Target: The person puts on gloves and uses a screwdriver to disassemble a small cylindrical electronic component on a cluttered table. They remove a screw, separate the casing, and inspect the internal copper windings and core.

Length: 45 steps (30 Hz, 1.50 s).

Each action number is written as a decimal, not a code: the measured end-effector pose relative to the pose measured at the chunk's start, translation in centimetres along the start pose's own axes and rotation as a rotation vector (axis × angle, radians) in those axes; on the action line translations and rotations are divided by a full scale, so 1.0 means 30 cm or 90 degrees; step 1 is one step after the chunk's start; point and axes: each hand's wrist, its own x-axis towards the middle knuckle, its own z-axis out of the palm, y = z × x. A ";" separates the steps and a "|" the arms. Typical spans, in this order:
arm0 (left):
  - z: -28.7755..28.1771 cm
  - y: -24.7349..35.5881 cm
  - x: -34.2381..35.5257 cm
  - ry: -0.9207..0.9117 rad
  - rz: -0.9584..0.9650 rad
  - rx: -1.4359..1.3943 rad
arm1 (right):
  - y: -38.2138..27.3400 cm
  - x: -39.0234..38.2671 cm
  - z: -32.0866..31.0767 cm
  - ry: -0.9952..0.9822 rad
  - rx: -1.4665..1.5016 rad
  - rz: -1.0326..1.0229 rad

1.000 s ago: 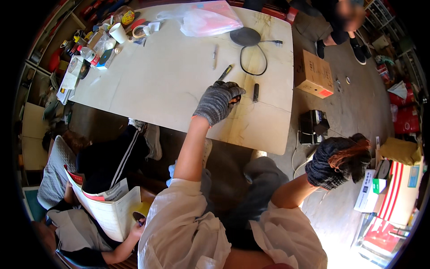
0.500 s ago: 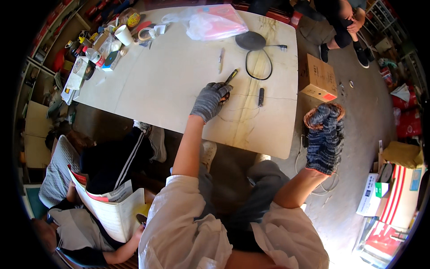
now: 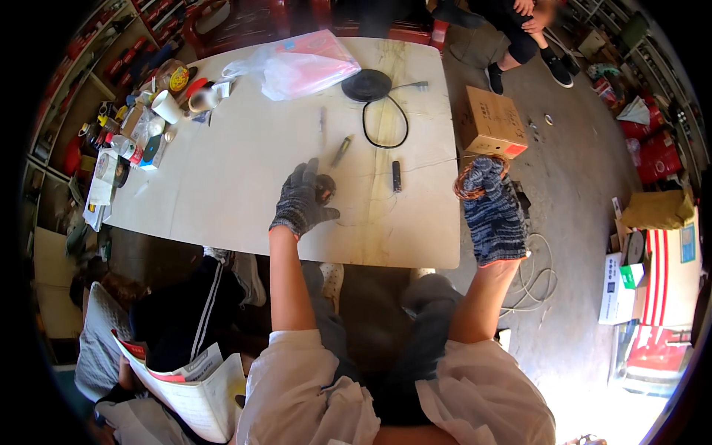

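My left hand (image 3: 295, 200), in a grey knit glove, is over the table with its fingers apart and thumb out. Against its fingers is a dark brown, roundish thing (image 3: 325, 188); I cannot tell whether it rests on the table. Just beyond lies a slim yellow-and-black hand tool (image 3: 342, 150), apart from the glove. Off the table's right edge, my right hand (image 3: 493, 211), in a dark mottled glove, is closed around a coil of copper-brown wire (image 3: 467, 182). A thin wire (image 3: 426, 164) crosses the tabletop near a small black cylinder (image 3: 397, 176).
On the table (image 3: 222, 170) are a black disc with a cable (image 3: 367, 86), a pink package in plastic (image 3: 311, 63), a pen (image 3: 322, 120) and a paper cup (image 3: 166, 107) among clutter. A cardboard box (image 3: 493, 119) stands right. One person sits at lower left, another at upper right.
My left hand has let go of the yellow-and-black tool, drawn back a little and spread its fingers. The view has shifted; my right hand still grips the wire coil.
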 end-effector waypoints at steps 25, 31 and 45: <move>0.058 0.266 -0.017 0.014 0.129 -1.124 | 0.450 0.089 0.096 -0.141 -0.031 0.046; 0.064 0.238 -0.010 -0.070 0.129 -1.205 | 0.493 0.093 0.072 -0.082 -0.153 0.114; 0.250 0.177 0.043 0.133 0.417 -1.273 | 0.596 0.118 -0.015 -0.380 -0.032 0.352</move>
